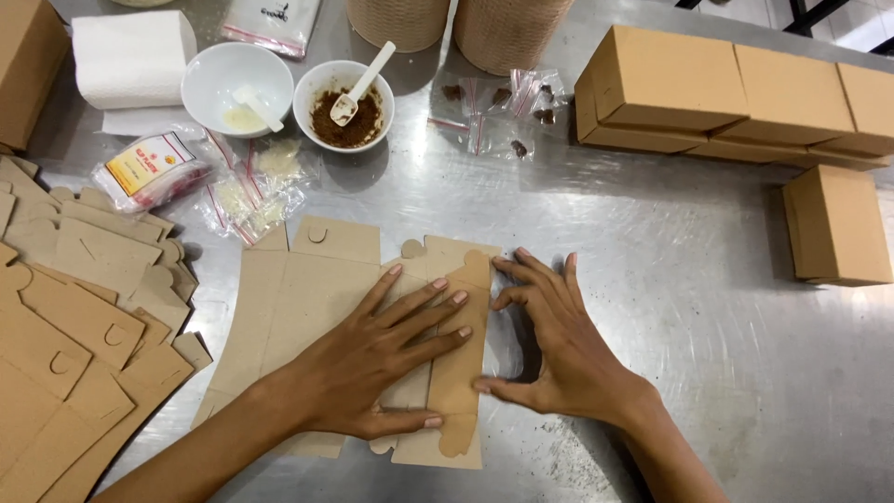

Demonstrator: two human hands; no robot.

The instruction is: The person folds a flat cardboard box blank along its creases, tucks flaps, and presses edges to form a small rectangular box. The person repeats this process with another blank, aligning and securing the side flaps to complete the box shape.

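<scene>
Head view: flat brown die-cut cardboard box blank (321,307) lies unfolded on the steel tabletop (670,279).
Left hand (372,359) presses it, fingers (424,298) spread; right hand (559,345) curls fingertips and thumb at the right flap edge. Light, stiff, probably creases easily; best held at flap edges.

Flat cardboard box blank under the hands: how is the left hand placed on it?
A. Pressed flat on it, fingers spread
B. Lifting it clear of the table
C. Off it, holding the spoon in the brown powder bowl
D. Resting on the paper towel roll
A: the left hand lies palm-down, fingers spread, on the flat cardboard box blank, which lies on the steel table; the right hand fingers its right edge.
</scene>
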